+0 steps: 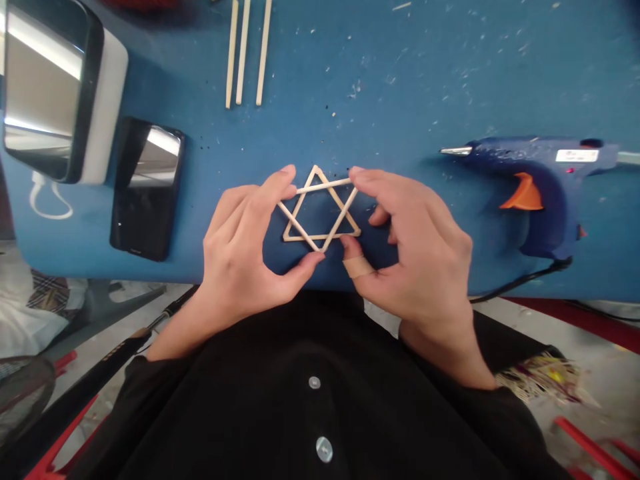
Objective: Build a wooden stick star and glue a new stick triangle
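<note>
Two triangles made of thin wooden sticks overlap as a six-pointed star on the blue table. The upside-down triangle [323, 186] lies over the upright triangle [298, 238]. My left hand [245, 243] grips the upside-down one, fingertips at its upper left corner and thumb at its bottom corner. At its upper right corner rests the index fingertip of my right hand [420, 243]. The right thumb, wrapped in a tan bandage [358, 267], is beside the upright triangle's lower right side; whether it touches is unclear.
Three loose sticks [242, 57] lie at the back. On the right rests a blue glue gun [530, 157] with an orange trigger [523, 193] and a black cord [525, 287]. A black phone [145, 193] and a white device with a dark screen [107, 100] occupy the left.
</note>
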A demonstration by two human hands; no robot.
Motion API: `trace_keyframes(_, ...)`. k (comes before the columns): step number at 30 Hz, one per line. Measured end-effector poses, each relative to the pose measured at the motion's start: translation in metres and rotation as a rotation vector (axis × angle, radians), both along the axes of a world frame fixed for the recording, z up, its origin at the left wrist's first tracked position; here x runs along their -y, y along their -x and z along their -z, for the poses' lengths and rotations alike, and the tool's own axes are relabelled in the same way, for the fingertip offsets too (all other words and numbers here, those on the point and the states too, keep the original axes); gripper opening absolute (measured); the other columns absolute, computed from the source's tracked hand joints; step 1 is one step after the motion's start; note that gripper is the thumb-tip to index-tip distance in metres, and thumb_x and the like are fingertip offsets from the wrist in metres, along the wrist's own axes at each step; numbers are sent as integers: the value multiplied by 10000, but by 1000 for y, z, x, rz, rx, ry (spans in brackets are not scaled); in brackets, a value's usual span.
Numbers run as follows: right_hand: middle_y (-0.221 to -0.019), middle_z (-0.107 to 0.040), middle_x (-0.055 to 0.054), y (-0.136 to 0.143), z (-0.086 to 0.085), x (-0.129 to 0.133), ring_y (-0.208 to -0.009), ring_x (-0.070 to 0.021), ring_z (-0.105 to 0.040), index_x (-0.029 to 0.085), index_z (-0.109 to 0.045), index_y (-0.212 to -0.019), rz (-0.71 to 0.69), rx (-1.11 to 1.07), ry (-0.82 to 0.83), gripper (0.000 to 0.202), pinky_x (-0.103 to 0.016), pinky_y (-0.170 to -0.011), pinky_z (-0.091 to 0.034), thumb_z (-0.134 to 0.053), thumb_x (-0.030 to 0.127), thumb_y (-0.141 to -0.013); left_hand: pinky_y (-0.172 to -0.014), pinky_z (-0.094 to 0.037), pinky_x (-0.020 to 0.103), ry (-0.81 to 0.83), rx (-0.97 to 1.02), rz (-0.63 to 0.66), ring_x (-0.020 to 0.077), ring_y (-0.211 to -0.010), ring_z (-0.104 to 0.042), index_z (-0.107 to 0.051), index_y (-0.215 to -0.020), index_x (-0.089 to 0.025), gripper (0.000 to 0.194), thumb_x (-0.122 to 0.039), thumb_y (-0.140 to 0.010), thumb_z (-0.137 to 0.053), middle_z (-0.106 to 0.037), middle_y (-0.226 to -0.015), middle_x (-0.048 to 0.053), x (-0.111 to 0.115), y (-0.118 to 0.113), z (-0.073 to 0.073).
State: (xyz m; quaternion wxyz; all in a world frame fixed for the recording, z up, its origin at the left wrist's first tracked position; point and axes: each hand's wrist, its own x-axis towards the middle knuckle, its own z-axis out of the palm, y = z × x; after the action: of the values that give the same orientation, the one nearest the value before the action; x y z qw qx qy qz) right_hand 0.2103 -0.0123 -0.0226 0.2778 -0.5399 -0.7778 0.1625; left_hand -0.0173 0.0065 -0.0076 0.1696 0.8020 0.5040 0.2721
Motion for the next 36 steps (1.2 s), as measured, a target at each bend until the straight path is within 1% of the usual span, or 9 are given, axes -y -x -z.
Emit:
trace_keyframes(4,-1533,-684,-116,1,-3,0,-1134,-351,-766,310,-537,-1573,30,13,32,588,-502,-899,-676,-640,196,-1006,-1081,-659,546,-16,12,24,339,-1214,-774,-605,-1473,-291,563,-408,-963,-813,-790,-1368,81,1,-2,-2)
trace_keyframes(9,-1483,-719,-118,3,-3,-1,-1135,-336,-781,256,-560,-1528,19,-24,-20,534,-476,-947,-667,-658,203,-1006,-1105,-660,535,23,30,25,335,-1242,-772,-637,-1428,-278,499,-398,-976,-809,-766,-1425,95,1,-3,-3)
trace_keyframes(14,-1501,-711,-91,5,-6,0,-1192,-357,-774,280,-559,-1533,57,-2,31,487,-474,-938,-664,-618,243,-1052,-1087,-674,517,76,46,12,339,-1274,-766,-673,-1382,-278,434,-410,-988,-797,-778,-1381,90,0,-4,-5)
trace_keyframes(17,-1507,-708,-95,4,-5,0,-1188,-352,-772,270,-560,-1540,50,-5,14,489,-466,-932,-666,-622,253,-1055,-1118,-651,552,69,15,23,353,-1278,-759,-631,-1451,-257,530,-385,-967,-807,-778,-1390,103,-1,-3,-4)
trace_keyframes(21,-1506,-705,-103,0,0,-1,-1112,-337,-775,284,-541,-1547,29,-6,1,515,-479,-899,-667,-626,254,-1039,-1110,-638,593,-40,-71,35,365,-1233,-770,-559,-1546,-284,676,-398,-929,-813,-784,-1398,95,1,-2,1)
trace_keyframes(26,-1496,-695,-132,-2,0,-2,-984,-303,-752,295,-540,-1522,3,-69,-7,557,-464,-787,-641,-658,181,-990,-1059,-652,553,-137,-43,7,364,-1258,-765,-469,-1621,-268,812,-364,-891,-810,-754,-1470,113,6,-2,4)
trace_keyframes(30,-1302,-759,-114,-1,-3,2,-821,-245,-695,289,-596,-1433,19,-135,-59,502,-444,-705,-606,-682,158,-956,-989,-674,516,-242,-4,-82,355,-1302,-743,-548,-1553,-259,644,-305,-947,-762,-748,-1456,119,10,4,6)
trace_keyframes(33,-1074,-773,-68,-1,-6,6,-727,-212,-648,302,-651,-1340,37,-189,-83,422,-409,-629,-570,-696,156,-946,-884,-691,493,-301,19,-112,306,-1101,-799,-659,-1429,-269,484,-205,-954,-729,-816,-1249,98,12,10,7)
trace_keyframes(36,-982,-758,-74,0,-7,9,-745,-219,-671,264,-714,-1235,50,-230,-154,337,-381,-569,-542,-732,142,-921,-838,-692,458,-260,49,-86,269,-969,-815,-738,-1222,-261,337,-134,-911,-754,-843,-1081,63,12,14,7)
